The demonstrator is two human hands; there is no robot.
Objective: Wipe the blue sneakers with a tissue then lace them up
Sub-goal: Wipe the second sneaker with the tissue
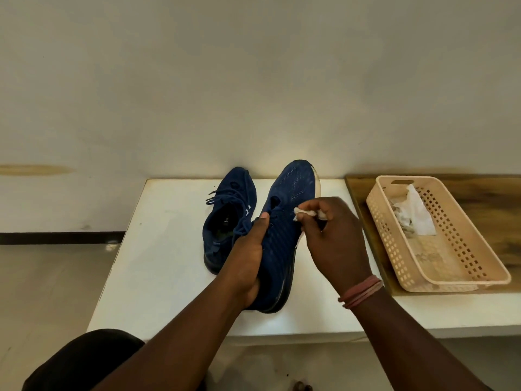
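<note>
Two blue sneakers are on the white table (pixel 158 249). The left sneaker (pixel 225 221) lies flat with its laces partly threaded. The right sneaker (pixel 284 221) is tilted up, toe pointing away, with empty eyelets showing. My left hand (pixel 248 249) grips this sneaker at its heel and collar, thumb near the eyelets. My right hand (pixel 329 235) pinches a small crumpled white tissue (pixel 304 213) and presses it against the sneaker's right side.
A beige perforated plastic basket (pixel 462 263) holding crumpled white tissues (pixel 414 215) sits on a wooden surface (pixel 501 241) to the right of the table. A pale wall stands right behind the table. My dark-clothed knee (pixel 84 359) is at the lower left.
</note>
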